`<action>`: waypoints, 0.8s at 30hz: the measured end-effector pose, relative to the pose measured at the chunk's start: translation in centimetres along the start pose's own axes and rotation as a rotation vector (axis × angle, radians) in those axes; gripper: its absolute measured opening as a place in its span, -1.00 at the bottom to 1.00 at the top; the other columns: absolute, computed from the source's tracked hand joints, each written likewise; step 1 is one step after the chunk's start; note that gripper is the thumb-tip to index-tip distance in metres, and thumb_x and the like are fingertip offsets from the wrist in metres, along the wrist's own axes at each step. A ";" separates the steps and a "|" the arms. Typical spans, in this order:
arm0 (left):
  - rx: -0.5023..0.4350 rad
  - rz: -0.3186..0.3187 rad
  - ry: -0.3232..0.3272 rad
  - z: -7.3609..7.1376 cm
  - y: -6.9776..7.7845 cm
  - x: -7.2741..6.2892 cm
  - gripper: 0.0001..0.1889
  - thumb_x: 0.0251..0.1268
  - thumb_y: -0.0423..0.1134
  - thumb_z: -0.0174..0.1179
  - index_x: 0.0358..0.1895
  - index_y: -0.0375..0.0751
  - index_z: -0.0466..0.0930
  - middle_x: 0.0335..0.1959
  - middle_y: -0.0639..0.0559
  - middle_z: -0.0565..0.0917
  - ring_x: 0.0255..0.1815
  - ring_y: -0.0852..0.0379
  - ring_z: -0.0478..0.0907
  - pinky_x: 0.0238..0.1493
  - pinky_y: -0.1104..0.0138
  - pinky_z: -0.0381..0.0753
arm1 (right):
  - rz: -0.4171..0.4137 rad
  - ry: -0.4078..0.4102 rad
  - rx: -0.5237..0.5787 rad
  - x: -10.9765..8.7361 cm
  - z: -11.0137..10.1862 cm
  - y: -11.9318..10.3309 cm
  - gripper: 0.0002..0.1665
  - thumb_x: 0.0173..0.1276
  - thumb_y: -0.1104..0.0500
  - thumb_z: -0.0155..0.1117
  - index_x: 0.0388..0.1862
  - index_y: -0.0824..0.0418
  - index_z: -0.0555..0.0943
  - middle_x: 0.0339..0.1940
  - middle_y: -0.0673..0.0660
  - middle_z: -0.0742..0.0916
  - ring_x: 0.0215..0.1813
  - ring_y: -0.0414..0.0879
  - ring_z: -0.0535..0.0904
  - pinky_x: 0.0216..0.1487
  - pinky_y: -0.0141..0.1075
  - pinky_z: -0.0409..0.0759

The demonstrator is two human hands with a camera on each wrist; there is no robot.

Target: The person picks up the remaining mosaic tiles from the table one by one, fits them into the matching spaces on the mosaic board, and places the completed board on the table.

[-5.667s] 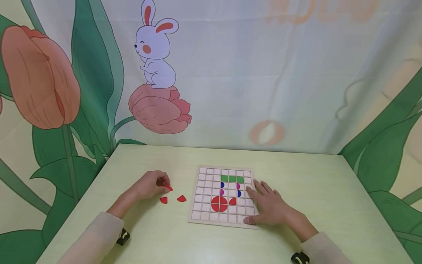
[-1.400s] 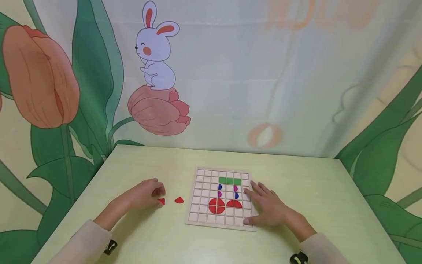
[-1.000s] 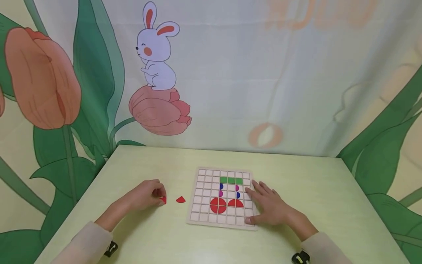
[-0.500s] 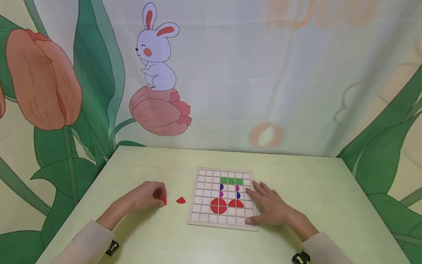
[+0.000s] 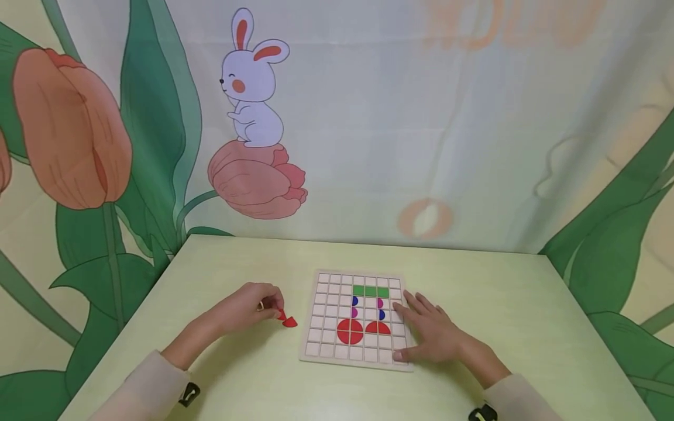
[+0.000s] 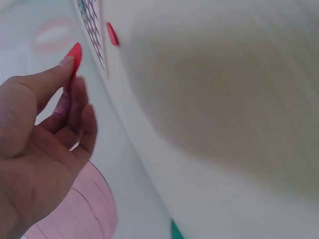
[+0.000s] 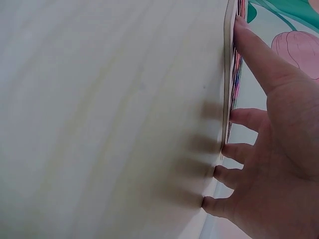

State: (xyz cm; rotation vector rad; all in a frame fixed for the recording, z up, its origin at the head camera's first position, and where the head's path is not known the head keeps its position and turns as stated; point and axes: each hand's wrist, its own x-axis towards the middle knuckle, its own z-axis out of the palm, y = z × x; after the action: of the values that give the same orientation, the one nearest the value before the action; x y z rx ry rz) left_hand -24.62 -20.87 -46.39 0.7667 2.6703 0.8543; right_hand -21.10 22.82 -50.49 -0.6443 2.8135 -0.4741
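Observation:
My left hand (image 5: 250, 307) pinches a red quarter-circle tile (image 6: 76, 57) between thumb and fingers, raised off the table. A second red quarter-circle tile (image 5: 290, 322) lies on the table just beyond those fingertips, left of the board. My right hand (image 5: 434, 330) is spread at the right edge of the square wooden grid board (image 5: 326, 320), its thumb and fingertips touching the edge and the table beside it. On the board, red quarter tiles form a full circle (image 5: 344, 338) and, to its right, a half circle (image 5: 372, 329).
Higher on the board sit a row of green squares (image 5: 371, 291) and small half circles, blue (image 5: 381, 314) and magenta (image 5: 380, 303). The pale table (image 5: 474, 280) ends at a printed curtain (image 5: 358, 117) behind.
A red quarter tile has joined the single one on the board, making the half circle. My left hand has since picked up another tile and moved right. My right hand stays put.

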 end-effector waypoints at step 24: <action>-0.040 0.254 -0.075 6.2 9.1 6.6 -0.96 0.45 -0.24 0.40 -0.15 0.01 0.75 -0.26 0.35 0.68 -0.21 0.29 0.57 -0.14 0.44 0.65 | -0.007 -0.004 0.000 0.0 -0.2 -0.1 0.33 0.15 -0.53 0.47 0.71 0.13 0.24 0.75 0.32 0.11 0.71 0.42 -0.08 0.49 0.52 0.02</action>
State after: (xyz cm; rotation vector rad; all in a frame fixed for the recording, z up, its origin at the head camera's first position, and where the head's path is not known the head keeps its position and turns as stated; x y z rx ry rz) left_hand -24.17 -8.02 -46.40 1.1225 2.5176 0.9140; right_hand -21.12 22.77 -50.29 -0.6547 2.8090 -0.4731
